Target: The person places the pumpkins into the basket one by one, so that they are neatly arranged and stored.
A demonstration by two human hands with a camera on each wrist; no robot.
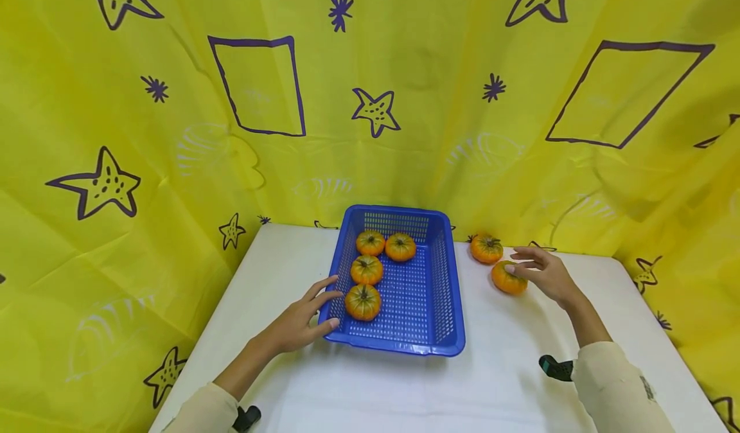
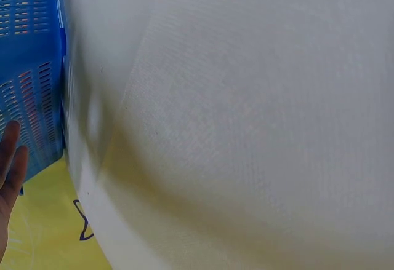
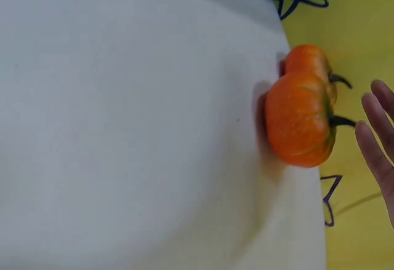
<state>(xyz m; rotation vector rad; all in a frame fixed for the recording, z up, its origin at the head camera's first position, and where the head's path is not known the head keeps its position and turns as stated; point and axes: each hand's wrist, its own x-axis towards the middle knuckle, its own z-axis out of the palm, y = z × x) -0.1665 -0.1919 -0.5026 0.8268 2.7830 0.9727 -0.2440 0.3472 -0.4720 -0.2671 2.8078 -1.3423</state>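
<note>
In the head view, a blue plastic basket stands on the white table, with several small orange pumpkins along its left and far sides. My left hand is at the basket's left wall, its fingers spread at the rim. Two more pumpkins sit to the right of the basket: a nearer pumpkin and a farther pumpkin. Over the nearer one hovers my right hand, fingers loosely bent. In the right wrist view its fingertips are right at that pumpkin's stem.
A yellow curtain printed with stars and shells hangs behind and beside the table. White tabletop extends in front of the basket. Black devices are worn at both wrists, below cream sleeves.
</note>
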